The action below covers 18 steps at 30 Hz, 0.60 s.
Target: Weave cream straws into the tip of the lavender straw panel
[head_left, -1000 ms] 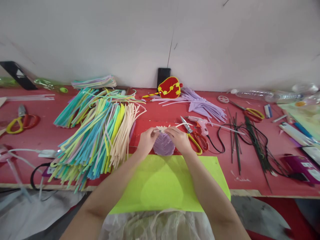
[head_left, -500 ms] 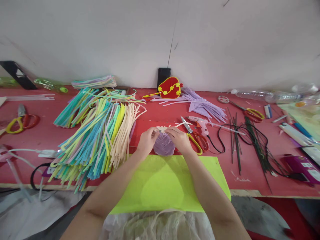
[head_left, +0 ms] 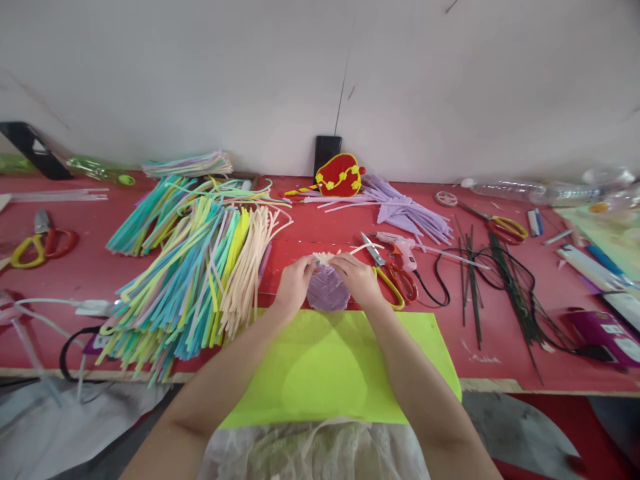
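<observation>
A small woven piece (head_left: 327, 293), purple with cream strips at its top, lies on the red table (head_left: 90, 273) just beyond a lime-green sheet (head_left: 330, 367). My left hand (head_left: 294, 284) pinches its upper left edge with closed fingers. My right hand (head_left: 358, 280) grips its upper right edge, fingers curled over the cream strips. Both hands nearly meet at the top of the piece.
A big heap of coloured strips (head_left: 190, 267) lies left. Red-and-yellow scissors (head_left: 393, 277) and a glue gun (head_left: 406, 248) sit right of my hands, then dark wires (head_left: 505, 280). Purple strips (head_left: 405, 210), a red ornament (head_left: 340, 175) and a phone (head_left: 327, 150) are behind. More scissors (head_left: 37, 243) far left.
</observation>
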{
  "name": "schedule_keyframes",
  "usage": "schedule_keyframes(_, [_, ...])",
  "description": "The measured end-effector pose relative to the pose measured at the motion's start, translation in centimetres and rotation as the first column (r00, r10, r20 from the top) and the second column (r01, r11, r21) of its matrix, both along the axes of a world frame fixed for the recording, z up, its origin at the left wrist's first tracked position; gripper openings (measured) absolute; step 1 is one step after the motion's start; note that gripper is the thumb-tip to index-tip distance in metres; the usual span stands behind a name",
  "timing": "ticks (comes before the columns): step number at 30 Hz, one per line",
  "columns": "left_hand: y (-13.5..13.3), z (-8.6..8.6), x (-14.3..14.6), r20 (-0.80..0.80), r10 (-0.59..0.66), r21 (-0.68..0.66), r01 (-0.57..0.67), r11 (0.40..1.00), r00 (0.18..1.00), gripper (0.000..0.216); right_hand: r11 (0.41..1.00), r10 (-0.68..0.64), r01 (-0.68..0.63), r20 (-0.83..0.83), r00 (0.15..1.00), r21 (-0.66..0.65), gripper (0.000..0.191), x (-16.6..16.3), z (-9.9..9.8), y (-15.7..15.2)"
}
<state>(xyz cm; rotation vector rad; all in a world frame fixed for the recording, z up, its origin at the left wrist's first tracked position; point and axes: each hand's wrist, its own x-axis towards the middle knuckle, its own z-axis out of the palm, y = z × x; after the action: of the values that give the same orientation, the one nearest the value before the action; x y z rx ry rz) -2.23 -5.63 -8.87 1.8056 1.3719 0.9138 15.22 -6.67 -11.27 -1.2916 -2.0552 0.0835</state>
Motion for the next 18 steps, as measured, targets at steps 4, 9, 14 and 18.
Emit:
schedule_keyframes(4, [0.07, -0.13, 0.01, 0.012, 0.002, -0.008, -0.002, 1.000, 1.000, 0.012, 1.000, -0.012, 0.012, -0.005, 1.000, -0.008, 0.025, -0.07, 0.00, -0.02])
schedule_keyframes(9, [0.05, 0.03, 0.06, 0.011, 0.015, -0.011, -0.015, 1.000, 1.000, 0.013, 1.000, -0.017, 0.017, -0.009, 1.000, -0.004, 0.024, -0.10, 0.04, 0.04])
schedule_keyframes(14, [0.00, 0.33, 0.07, 0.000, 0.033, -0.009, -0.033, 0.999, 0.999, 0.014, 1.000, -0.012, 0.012, -0.013, 1.000, -0.018, 0.025, -0.13, 0.16, 0.07])
schedule_keyframes(18, [0.03, 0.27, 0.07, -0.003, 0.041, -0.005, -0.041, 0.999, 0.999, 0.015, 1.000, -0.017, 0.017, -0.023, 1.000, -0.011, 0.026, -0.21, 0.20, 0.00])
